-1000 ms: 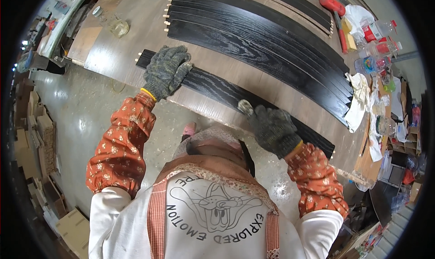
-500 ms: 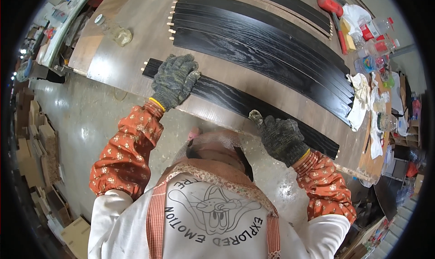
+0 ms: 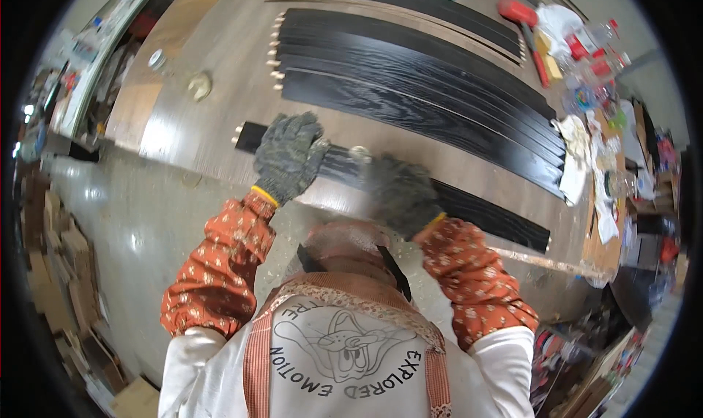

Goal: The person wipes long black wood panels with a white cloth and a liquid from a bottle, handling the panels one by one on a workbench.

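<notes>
A narrow black wooden slat (image 3: 491, 215) with visible grain lies along the table's near edge, with pale dowels (image 3: 237, 134) protruding at its left end. My left hand (image 3: 288, 154), in a grey knit glove, grips the slat near that end. Over the middle of the slat is my right hand (image 3: 403, 195), gloved alike and smeared by motion. A pale spot shows at its fingertip; whether it holds anything is hidden. Beyond both hands, several more black slats (image 3: 410, 88) lie side by side, dowels sticking out at their left ends.
More black boards (image 3: 395, 4) lie at the table's far side. A glass jar (image 3: 198, 86) stands at the left. Along the right are a red-handled tool (image 3: 540, 66), plastic bottles (image 3: 604, 65) and white cloths (image 3: 573, 158). Cut boards (image 3: 66, 271) are stacked on the left floor.
My right hand has slid left along the slat, from its right part to the middle, closer to my left hand. My left hand keeps its grip near the left end. The view has shifted slightly.
</notes>
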The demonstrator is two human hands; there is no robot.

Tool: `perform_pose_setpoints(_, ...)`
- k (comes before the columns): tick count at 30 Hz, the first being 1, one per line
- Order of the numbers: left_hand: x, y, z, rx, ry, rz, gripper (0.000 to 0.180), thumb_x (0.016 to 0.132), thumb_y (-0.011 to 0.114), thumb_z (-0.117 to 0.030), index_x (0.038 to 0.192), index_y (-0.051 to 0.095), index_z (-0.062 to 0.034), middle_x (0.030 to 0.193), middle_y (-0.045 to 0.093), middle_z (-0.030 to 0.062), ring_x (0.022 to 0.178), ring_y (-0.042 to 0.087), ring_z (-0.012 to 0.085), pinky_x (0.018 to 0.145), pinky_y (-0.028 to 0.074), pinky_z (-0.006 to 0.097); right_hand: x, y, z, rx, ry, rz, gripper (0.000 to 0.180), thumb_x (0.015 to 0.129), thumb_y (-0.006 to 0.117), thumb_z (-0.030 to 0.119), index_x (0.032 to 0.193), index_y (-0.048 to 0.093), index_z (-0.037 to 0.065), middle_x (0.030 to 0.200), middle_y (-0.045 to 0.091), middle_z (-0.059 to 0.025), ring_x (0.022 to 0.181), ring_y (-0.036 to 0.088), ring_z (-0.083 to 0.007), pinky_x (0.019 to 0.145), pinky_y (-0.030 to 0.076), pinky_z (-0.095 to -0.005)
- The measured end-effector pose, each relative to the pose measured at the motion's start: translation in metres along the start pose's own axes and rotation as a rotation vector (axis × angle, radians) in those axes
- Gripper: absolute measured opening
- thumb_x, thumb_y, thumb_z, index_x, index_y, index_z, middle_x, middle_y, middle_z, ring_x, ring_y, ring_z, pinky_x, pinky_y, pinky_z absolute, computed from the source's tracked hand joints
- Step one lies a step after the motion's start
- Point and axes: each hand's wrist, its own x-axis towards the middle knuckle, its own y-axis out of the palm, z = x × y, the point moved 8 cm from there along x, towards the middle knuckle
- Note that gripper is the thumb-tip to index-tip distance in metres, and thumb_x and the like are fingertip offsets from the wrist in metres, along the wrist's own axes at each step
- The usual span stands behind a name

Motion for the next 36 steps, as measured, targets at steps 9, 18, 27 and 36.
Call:
perform_pose_setpoints(9,-0.009,-0.005,0.001,-0.011,-0.008,-0.062,0.022,0.089,0.056,-0.022,0.106,0.062,-0.0096,0.121,0.06,0.0099,0.113,0.053,0.0296,0.104,0.035,0.044,-0.091,0.024,0.002,-0.005,0.036,-0.527,0.034,0.088,0.053,0.02,0.119,0.056,0.006,0.085,0.059,-0.0102,0.069,0.061,-0.0236,0.055,0.05,-0.0377)
perform_pose_setpoints(18,-0.017,0.001,-0.003,-0.08,0.047,-0.073,0.023,0.089,0.057,-0.021,0.106,0.062,-0.0058,0.115,0.061,0.0145,0.11,0.055,0.0325,0.104,0.034,0.046,-0.144,-0.006,-0.061,0.174,0.619,-0.594,0.05,0.083,0.063,0.031,0.129,0.052,0.016,0.086,0.058,-0.0118,0.07,0.06,-0.0276,0.059,0.048,-0.0422)
perform_pose_setpoints(27,-0.007,0.003,0.001,-0.129,0.001,-0.074,0.027,0.087,0.059,-0.018,0.11,0.059,-0.0037,0.114,0.061,0.0161,0.109,0.055,0.0331,0.104,0.035,0.045,-0.303,-0.051,-0.295,-0.208,1.16,-0.589,0.054,0.087,0.057,0.038,0.129,0.05,0.006,0.105,0.06,-0.019,0.098,0.057,-0.0362,0.087,0.045,-0.045)
perform_pose_setpoints(36,-0.017,-0.026,0.046,-0.226,-0.267,-0.137,0.038,0.083,0.066,-0.023,0.115,0.057,-0.0038,0.109,0.06,0.016,0.107,0.054,0.0355,0.098,0.04,0.043,-0.143,-0.051,-0.46,0.159,0.908,-0.747,0.066,0.086,0.062,0.041,0.135,0.044,0.002,0.13,0.051,-0.0238,0.119,0.052,-0.0347,0.099,0.039,-0.0453)
